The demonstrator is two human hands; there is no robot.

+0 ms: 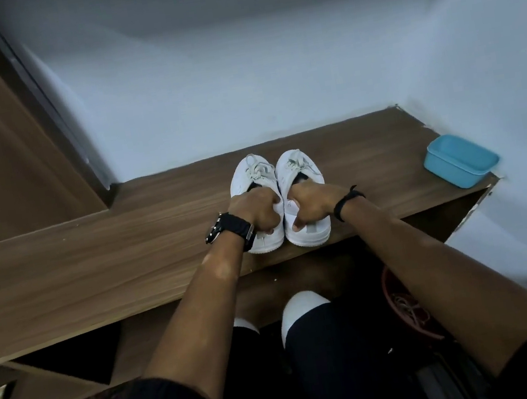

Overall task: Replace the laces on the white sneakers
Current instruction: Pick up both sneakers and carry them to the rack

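Two white sneakers stand side by side on a wooden shelf top [125, 248], toes pointing away from me. The left sneaker [251, 177] and the right sneaker [300, 167] both carry pale laces tied over the tongue. My left hand [257, 212] grips the heel collar of the left sneaker, fingers curled into its opening. At the right sneaker's heel my right hand [312, 202] holds on the same way, thumb down the back. A black watch sits on my left wrist, a black band on my right.
A blue plastic tub [459, 159] sits at the shelf's right end near the wall. A red basket [407, 307] with pale cords inside lies on the floor below right. White walls close the back and right; a brown door panel stands at left.
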